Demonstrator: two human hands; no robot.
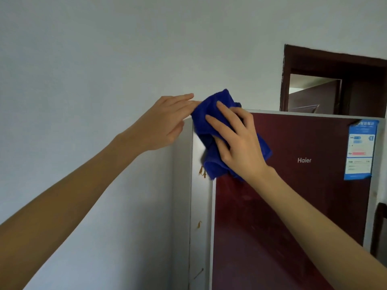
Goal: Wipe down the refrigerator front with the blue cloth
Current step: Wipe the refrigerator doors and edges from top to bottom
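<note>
Two hands are raised at the top left corner of the refrigerator (293,206). Left hand (165,124): fingers loosely extended, tips touching the upper left edge of the blue cloth (211,155); whether it pinches the fabric cannot be told. Cloth: deep royal blue, soft nap like microfibre, bunched in thick folds, draped over the fridge's top left corner, covering part of the silver side edge and the dark red door front; its lower folds hang free below the palm. Right hand (236,139): fingers spread flat, pressing the cloth against the door, not closed around it. Door front: glossy maroon, faint smears low down, white "Haier" lettering. Orange-brown streaks mark the silver side strip. Blue-white label (360,149) sits at the door's upper right. Dark doorway (335,80) lies behind.
</note>
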